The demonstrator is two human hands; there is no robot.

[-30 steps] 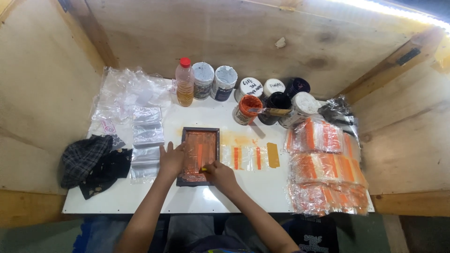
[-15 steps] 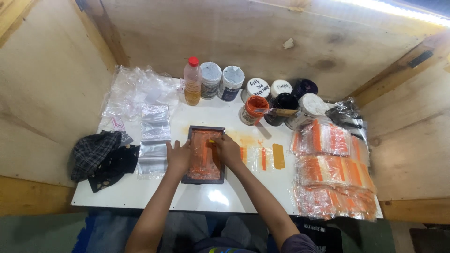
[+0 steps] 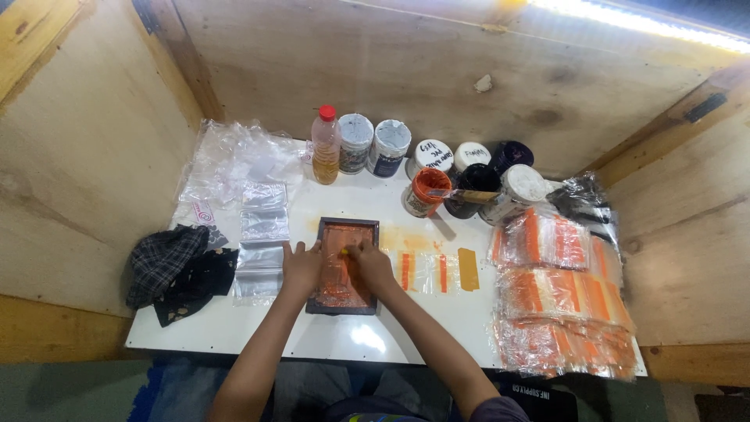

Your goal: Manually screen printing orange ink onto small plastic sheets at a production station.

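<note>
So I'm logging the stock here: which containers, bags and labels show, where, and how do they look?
Bottle: back left, clear, amber liquid, red cap.
Lidded tubs: back row, round, white tops with handwriting.
Open tub: centre back, round, orange paint inside.
Printed bags: right side, clear with orange stripes, stacked.
Blank bags: left of the left hand, clear.

A small rectangular printing frame [image 3: 343,266] with a dark border lies flat on the white tabletop [image 3: 234,328], near the front edge and slightly left of the middle, its long sides running front to back. Its screen is smeared orange, darkest toward the near end. A small yellowish tool [image 3: 344,252] rests on the upper part of the screen.
</note>
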